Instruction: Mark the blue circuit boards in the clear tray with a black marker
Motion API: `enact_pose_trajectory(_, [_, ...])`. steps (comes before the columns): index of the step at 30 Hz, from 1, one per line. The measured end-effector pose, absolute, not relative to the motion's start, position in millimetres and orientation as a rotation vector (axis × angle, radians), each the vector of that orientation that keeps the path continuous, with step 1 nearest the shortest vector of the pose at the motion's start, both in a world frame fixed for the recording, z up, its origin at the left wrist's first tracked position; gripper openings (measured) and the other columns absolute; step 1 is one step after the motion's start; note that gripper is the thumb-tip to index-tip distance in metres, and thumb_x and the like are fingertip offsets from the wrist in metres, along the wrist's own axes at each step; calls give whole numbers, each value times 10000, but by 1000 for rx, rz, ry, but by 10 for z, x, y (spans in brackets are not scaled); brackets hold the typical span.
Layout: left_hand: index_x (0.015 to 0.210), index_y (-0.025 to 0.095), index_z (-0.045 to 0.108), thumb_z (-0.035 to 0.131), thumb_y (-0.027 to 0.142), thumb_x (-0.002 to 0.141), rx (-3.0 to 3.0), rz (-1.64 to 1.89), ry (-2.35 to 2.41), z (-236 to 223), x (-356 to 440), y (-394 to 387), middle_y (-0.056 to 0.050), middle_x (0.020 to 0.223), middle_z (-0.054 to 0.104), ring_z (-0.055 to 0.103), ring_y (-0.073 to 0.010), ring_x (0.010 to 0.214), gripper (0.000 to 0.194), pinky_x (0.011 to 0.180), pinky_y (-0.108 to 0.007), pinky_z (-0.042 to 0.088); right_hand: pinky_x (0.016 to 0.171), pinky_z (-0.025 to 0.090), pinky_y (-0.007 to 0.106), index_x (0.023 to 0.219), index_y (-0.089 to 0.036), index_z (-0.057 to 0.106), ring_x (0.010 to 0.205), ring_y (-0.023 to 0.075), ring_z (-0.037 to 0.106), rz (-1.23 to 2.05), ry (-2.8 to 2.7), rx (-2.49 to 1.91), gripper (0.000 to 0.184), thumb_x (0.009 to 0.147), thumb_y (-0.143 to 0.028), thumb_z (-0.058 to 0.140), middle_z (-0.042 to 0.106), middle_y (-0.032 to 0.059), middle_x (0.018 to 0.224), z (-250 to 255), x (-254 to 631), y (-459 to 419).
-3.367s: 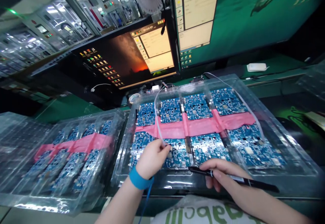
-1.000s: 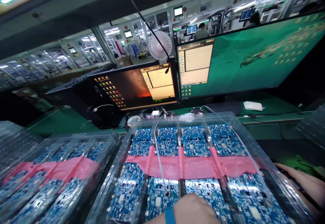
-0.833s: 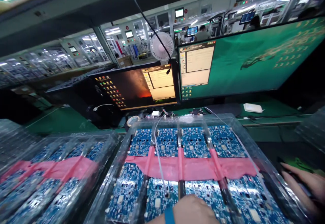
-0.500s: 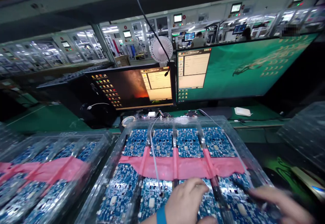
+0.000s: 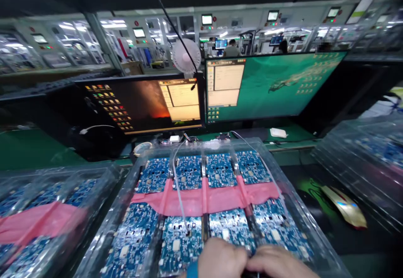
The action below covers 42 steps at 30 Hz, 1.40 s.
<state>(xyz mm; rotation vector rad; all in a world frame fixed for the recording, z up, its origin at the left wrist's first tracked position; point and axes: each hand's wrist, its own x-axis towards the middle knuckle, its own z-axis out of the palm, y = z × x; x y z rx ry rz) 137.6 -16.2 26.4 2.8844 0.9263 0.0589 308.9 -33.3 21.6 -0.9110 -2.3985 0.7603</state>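
My left hand (image 5: pixel 222 258), with a blue band (image 5: pixel 192 269) at the wrist, is closed over the front of a clear plastic tray (image 5: pixel 94 236). My right hand (image 5: pixel 278 262) meets it, fingers curled inward. Something dark shows between them; its kind is hidden. Blue circuit boards (image 5: pixel 231 223) lie in rows in the tray, with a pink strip (image 5: pixel 217 198) across their middle. One white cable (image 5: pixel 179 185) ends in a small dark connector (image 5: pixel 188 232) on a front board. A second white cable (image 5: pixel 264 164) runs down the tray's right side toward my right hand; its end is blurred.
Another board tray (image 5: pixel 94 202) stands left, with stacked clear trays (image 5: pixel 362 156) at right. Behind are two monitors (image 5: pixel 141 106) (image 5: pixel 273 89) and a small fan (image 5: pixel 186 55). A gold computer mouse (image 5: pixel 346 208) lies right. People are in the background.
My right hand has moved left and come together with my left hand. The view has turned right, so the trays and monitors sit further left; the right-hand tray stack shows more.
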Motion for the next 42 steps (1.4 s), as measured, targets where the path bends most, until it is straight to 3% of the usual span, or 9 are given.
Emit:
enact_pose_trajectory(2, [575,180,477,597,505,655,2772,15,909,443,1373,-173,24,499,565,541,-149,448,356,401,-224,339,492,416,227,930,-247,621,532,153,555,783,-2467,-854,443,890,-511,268,601,15,605,374,3106,-375])
enact_pose_trajectory(5, [686,181,508,536,471,726,2583,66,923,635,1355,-180,1,637,597,564,-171,574,294,511,-259,410,592,453,269,1060,-232,580,649,175,577,859,-2287,-963,361,887,-416,322,624,41,733,623,3257,-475])
enact_pose_trajectory(7, [790,180,506,505,401,766,2491,92,955,687,1344,-172,-20,733,603,563,-187,661,222,577,-296,427,633,461,278,1006,-228,601,690,168,577,869,-1970,-1170,308,885,-332,338,620,39,769,705,3435,-550])
enact_pose_trajectory(10, [870,182,479,441,302,801,2420,75,957,687,1345,-155,-33,784,595,557,-203,721,143,623,-338,432,546,447,240,847,-190,620,605,149,561,748,-1571,-1577,272,861,-268,360,596,25,675,668,3696,-621])
enact_pose_trajectory(13, [898,181,462,366,250,828,2404,41,949,667,1364,-140,-42,801,592,561,-210,732,137,627,-355,437,554,419,235,817,-185,595,613,144,549,659,-1655,-1814,194,815,-247,412,585,10,680,550,3806,-605])
enact_pose_trajectory(18, [914,180,469,350,206,829,2419,-26,950,666,1390,-121,-49,824,596,570,-218,765,148,646,-363,448,585,381,233,749,-190,547,625,129,532,589,-1948,-1783,160,805,-206,398,560,-10,672,435,3730,-518])
enact_pose_trajectory(33, [922,178,510,373,217,840,2435,8,917,638,1376,-96,-41,810,602,575,-201,746,165,631,-337,458,538,351,237,662,-194,510,562,129,504,415,-1863,-1910,192,809,-233,394,533,-7,601,483,3701,-536])
enact_pose_trajectory(37, [993,195,508,362,256,861,2436,107,873,642,1364,-82,-34,859,613,581,-186,778,206,665,-320,461,590,431,246,774,-190,578,645,157,563,704,-1519,-1767,182,813,-258,414,595,26,695,627,3592,-612])
enact_pose_trajectory(42, [966,189,480,333,274,874,2344,252,1026,642,1322,-98,-28,840,617,583,-187,750,193,640,-323,455,483,435,238,722,-173,582,527,148,530,1194,-1045,-1322,242,823,-342,442,557,17,571,651,3333,-658])
